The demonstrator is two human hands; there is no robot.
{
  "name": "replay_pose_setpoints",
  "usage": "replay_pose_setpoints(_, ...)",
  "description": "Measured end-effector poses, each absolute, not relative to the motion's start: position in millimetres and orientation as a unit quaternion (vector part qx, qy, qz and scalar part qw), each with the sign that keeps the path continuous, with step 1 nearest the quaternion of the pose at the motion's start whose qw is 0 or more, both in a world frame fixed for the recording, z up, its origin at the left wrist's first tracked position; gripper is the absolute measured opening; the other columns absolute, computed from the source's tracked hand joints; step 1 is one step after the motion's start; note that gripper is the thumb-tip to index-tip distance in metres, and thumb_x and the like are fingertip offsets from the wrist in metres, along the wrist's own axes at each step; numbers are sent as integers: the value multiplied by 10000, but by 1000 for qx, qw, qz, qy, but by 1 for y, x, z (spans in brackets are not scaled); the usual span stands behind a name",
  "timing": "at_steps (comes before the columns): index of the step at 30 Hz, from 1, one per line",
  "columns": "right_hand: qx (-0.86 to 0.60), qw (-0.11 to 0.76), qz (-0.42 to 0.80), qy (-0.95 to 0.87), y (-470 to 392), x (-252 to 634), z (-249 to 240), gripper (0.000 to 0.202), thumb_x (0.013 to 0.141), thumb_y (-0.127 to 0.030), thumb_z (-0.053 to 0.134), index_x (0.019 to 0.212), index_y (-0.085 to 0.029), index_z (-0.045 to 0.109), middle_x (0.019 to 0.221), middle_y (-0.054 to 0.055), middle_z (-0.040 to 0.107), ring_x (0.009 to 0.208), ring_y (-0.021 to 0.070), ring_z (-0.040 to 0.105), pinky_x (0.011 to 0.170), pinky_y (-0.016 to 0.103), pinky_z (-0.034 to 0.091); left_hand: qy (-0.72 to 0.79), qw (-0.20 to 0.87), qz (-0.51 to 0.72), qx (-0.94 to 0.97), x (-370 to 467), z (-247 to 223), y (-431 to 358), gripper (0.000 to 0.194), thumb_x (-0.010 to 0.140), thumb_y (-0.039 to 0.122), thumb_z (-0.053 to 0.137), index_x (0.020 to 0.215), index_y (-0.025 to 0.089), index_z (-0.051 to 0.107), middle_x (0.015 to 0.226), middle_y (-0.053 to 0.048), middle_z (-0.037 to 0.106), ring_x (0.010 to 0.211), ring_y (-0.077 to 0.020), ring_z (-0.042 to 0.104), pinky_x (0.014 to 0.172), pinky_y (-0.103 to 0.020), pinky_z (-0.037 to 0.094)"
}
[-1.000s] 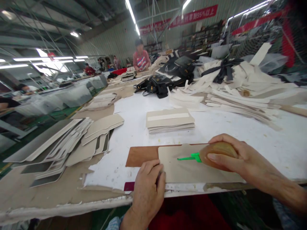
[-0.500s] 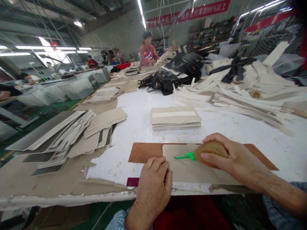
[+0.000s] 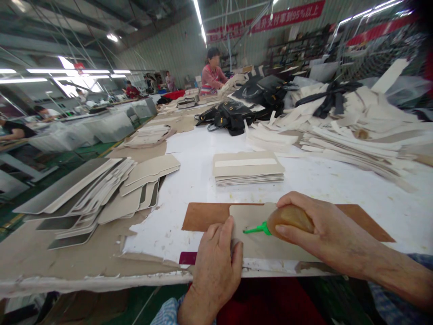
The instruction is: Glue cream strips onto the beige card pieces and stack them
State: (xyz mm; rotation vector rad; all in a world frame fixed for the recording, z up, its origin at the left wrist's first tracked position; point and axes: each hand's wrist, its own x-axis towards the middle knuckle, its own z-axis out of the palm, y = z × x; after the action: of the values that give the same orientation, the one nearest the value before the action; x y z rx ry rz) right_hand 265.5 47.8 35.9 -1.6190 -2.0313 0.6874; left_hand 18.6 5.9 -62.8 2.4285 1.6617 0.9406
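Observation:
My right hand is wrapped round an amber squeeze glue bottle with a green nozzle. The nozzle points left, its tip low over a beige board panel; whether it touches cannot be told. Under the panel lies a brown strip, showing at both sides. My left hand rests palm down at the panel's left edge, fingers stretched out, the index fingertip against that edge. A dark purple piece sticks out left of this hand, partly covered by it.
Beyond the panel stands a neat stack of beige boards. Loose boards spread over the left side. Black bags and heaped pale strips fill the far right. A co-worker stands at the table's far end.
My right hand has moved slightly left with the glue bottle, and the nozzle tip is nearer the panel's left edge. My left index finger has straightened along that edge.

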Motion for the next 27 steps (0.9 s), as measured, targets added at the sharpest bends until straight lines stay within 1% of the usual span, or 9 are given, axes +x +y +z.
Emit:
replay_pose_setpoints(3,-602,222,230,-731,45,272,37,347,815,-600,597,950,-292,681,841,20,764,742,281,717,686,411,525,534,19,302,789,19,-62,6,558,953,101,633,1491,142,491,1253,-142,764,1130,-321,695,1002,-538,644)
replay_pose_setpoints(6,-609,238,206,-728,45,277,35,335,806,-607,615,922,-300,687,739,5,739,646,269,689,621,391,488,534,22,302,789,19,-63,7,554,948,99,637,1480,147,492,1245,-136,761,1116,-315,693,994,-540,648)
replay_pose_setpoints(8,-613,244,200,-724,46,278,35,333,802,-606,617,911,-299,687,722,8,736,626,267,683,587,381,471,535,25,301,789,18,-63,7,542,953,105,640,1474,148,496,1254,-138,756,1120,-315,687,997,-552,646)
replay_pose_setpoints(11,-617,238,207,-722,48,277,35,349,796,-609,618,917,-288,685,778,26,757,664,275,700,598,386,493,537,29,301,788,18,-64,7,532,957,104,639,1470,147,506,1261,-141,748,1135,-319,681,1005,-563,642)
replay_pose_setpoints(15,-608,248,218,-722,50,274,32,339,833,-593,597,942,-282,677,853,33,764,751,285,722,673,408,539,537,34,305,786,19,-63,6,526,949,83,637,1459,133,517,1241,-144,744,1130,-320,680,1001,-565,642)
replay_pose_setpoints(21,-590,247,235,-732,50,268,28,315,842,-566,587,935,-277,670,840,29,751,745,278,711,671,404,533,539,35,304,785,19,-63,7,504,956,101,641,1442,153,519,1234,-137,746,1126,-323,680,995,-566,643)
replay_pose_setpoints(27,-577,232,250,-742,47,268,29,307,867,-558,600,976,-277,657,821,14,744,715,261,702,645,386,522,536,34,307,786,19,-64,6,518,964,99,635,1458,168,497,1237,-127,742,1128,-319,681,995,-553,644)
